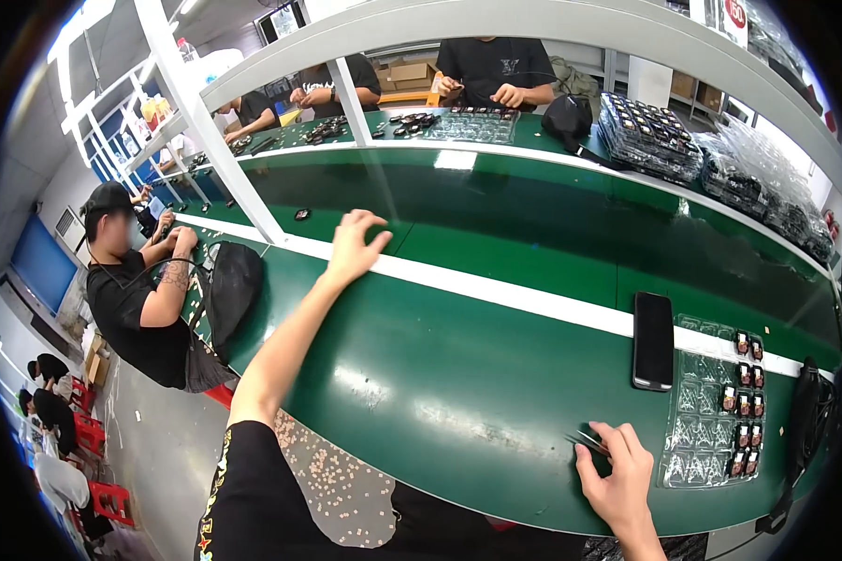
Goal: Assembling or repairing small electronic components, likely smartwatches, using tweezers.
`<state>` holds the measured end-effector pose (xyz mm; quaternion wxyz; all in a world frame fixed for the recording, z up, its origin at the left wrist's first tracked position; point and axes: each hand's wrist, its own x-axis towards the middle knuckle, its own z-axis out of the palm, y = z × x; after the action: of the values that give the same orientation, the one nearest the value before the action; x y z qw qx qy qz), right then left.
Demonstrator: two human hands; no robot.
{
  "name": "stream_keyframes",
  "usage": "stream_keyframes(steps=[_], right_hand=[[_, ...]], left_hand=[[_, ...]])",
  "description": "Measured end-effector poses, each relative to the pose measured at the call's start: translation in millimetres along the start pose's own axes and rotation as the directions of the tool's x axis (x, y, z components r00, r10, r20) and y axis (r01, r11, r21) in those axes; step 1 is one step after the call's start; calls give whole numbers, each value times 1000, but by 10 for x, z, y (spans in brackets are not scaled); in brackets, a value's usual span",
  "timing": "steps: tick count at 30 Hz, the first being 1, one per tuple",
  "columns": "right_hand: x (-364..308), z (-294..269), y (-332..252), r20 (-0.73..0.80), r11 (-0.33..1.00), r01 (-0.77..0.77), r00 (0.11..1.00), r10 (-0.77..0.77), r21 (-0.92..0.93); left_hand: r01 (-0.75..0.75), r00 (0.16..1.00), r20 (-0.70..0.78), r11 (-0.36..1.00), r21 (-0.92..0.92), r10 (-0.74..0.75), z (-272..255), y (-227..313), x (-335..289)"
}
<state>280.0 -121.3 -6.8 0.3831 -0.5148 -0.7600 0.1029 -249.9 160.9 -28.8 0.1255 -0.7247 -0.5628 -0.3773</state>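
My left hand (pixel 354 248) reaches out over the white rail at the back of the green table (pixel 421 365), its fingers apart with nothing in them. Left of it, a small black part (pixel 301 214) lies on the green conveyor surface beyond the rail. Near the table's front right, my right hand (pixel 619 477) pinches a pair of tweezers (pixel 585 437), tips pointing left. Just right of that hand sits a clear plastic tray (pixel 698 434). Several small black parts with labels (pixel 744 405) fill its right-hand pockets. A black phone (pixel 653 340) lies by the tray's upper left.
A black bag (pixel 233 292) is at the table's left end, beside a seated co-worker (pixel 145 290). Another black bag (pixel 807 416) lies far right. A white post (pixel 239 178) rises left of my left hand. Stacked trays (pixel 647 140) stand across the line, near more people.
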Motion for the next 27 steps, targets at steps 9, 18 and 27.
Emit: stream_keyframes(steps=[9,18,27], right_hand=[[82,27,-17,49,973,-219,975,216,67],[73,1,4,10,956,-237,971,239,175],[161,-105,-72,59,927,-289,957,283,240]], left_hand=[[575,818,-225,733,363,-530,-221,-1609,171],[439,895,-247,835,330,-373,-448,-1585,121],[41,782,470,719,-694,409,-282,2070,-382]])
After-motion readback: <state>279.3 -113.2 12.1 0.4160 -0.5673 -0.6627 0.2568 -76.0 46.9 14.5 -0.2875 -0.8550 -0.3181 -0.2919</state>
